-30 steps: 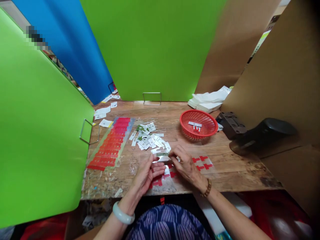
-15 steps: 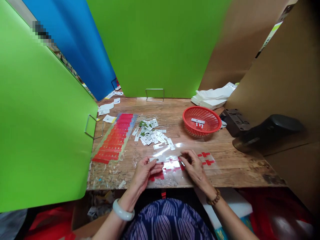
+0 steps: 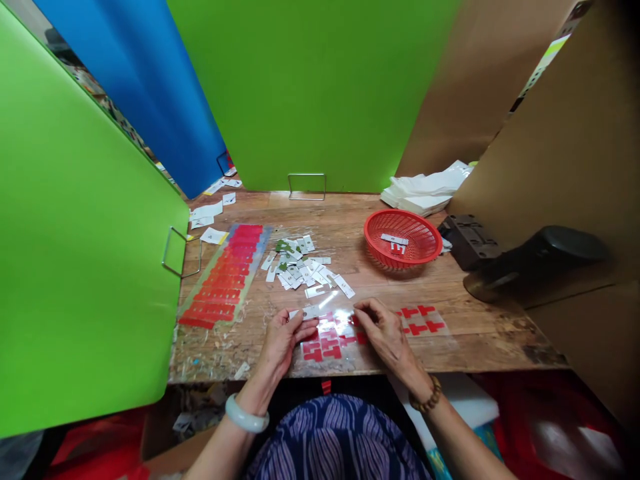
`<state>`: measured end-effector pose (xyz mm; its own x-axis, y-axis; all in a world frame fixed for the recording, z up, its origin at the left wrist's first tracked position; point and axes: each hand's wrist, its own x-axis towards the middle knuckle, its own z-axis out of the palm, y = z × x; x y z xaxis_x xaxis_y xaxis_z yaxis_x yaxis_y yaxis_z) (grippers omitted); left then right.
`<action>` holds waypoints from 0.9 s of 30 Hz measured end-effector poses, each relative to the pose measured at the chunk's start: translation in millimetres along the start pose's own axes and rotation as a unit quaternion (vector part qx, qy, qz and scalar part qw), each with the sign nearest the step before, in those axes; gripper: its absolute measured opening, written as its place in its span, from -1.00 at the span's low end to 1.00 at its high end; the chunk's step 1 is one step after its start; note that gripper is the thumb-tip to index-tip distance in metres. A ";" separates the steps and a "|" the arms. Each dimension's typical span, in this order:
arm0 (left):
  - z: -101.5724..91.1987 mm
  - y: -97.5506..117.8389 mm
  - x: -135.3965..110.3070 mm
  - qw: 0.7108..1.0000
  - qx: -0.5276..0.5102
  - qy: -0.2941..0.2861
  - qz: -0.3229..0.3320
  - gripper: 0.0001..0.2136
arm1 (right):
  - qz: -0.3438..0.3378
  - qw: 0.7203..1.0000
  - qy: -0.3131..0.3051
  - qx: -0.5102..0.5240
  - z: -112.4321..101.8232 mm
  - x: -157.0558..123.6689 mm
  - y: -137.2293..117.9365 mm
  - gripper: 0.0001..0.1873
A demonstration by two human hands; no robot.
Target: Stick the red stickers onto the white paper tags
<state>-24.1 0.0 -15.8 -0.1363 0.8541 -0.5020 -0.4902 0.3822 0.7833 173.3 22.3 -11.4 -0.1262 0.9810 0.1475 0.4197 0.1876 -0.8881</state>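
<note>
My left hand [image 3: 286,340] is closed on a small flat white plate [image 3: 306,313] with a dark hole, held between thumb and fingers. My right hand [image 3: 384,330] is pinched over a clear sheet [image 3: 346,360] that carries rows of red T-shaped stickers [image 3: 330,344]. Its fingertips are at the sheet's red pieces; whatever they grip is too small to make out. Part of the sheet lies under this hand, and more red stickers [image 3: 419,320] show to its right. Beyond my left hand lies a loose pile of similar white plates [image 3: 314,273], some with green parts.
A red plastic basket [image 3: 403,260] holds a few pieces. Left of the pile lies a strip of red stickers [image 3: 220,287]. A dark metal block [image 3: 470,241] and a black cylindrical object [image 3: 530,267] stand right. White papers [image 3: 425,190] lie behind. Green panels [image 3: 310,93] enclose the table.
The clear sheet has shifted slightly right, and more of its red stickers show between my hands. My left hand has moved a little left, still with the white plate. My right hand remains pinched.
</note>
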 end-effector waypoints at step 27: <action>1.6 1.2 12.5 0.999 -0.028 0.040 -0.013 -0.87 | -0.068 0.985 -0.082 -0.133 39.7 1.8 -3.5 -0.84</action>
<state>-25.1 11.6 -20.6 -0.1900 0.8120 -0.5519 -0.5420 0.3820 0.7486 135.9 21.4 -25.3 -0.3330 0.9283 0.1656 0.6065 0.3453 -0.7162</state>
